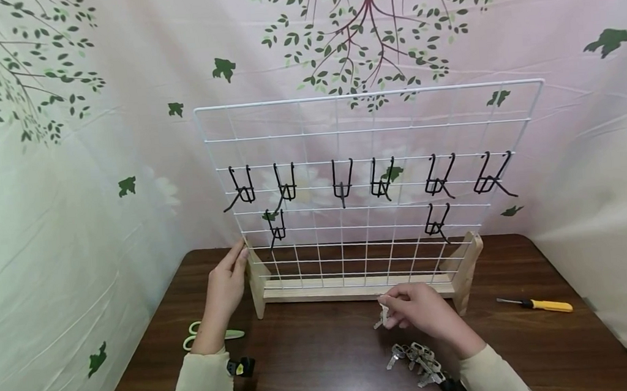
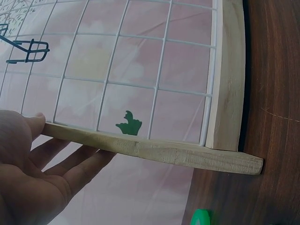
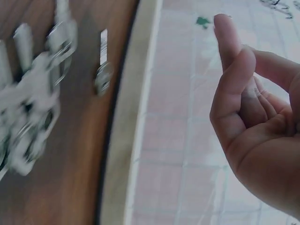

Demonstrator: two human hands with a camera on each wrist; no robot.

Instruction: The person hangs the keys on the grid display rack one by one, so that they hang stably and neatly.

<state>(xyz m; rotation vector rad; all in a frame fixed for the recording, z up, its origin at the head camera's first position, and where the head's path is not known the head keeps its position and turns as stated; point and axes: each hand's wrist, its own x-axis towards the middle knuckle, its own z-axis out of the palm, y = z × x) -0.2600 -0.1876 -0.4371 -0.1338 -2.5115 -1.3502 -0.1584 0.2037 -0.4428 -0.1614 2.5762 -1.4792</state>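
Observation:
A white wire grid rack [image 1: 369, 95] stands on wooden feet, with several black wire hooks [image 1: 342, 184] hung on it. My left hand [image 1: 226, 285] holds the rack's left wooden upright [image 2: 140, 150], thumb on one side and fingers on the other. My right hand [image 1: 419, 310] is low in front of the rack, its thumb and index finger together in the right wrist view. Whether something is pinched there is hidden. Near those fingertips a single key [image 3: 102, 77] shows, apart from the hand in the right wrist view. Closer in lies a pile of keys [image 1: 423, 362].
On the brown wooden table [image 1: 315, 355], green-handled scissors [image 1: 235, 334] lie beyond my left forearm. A yellow-handled screwdriver [image 1: 549, 306] lies at the right. Behind the rack hangs a pale cloth [image 1: 154, 134] printed with branches and leaves.

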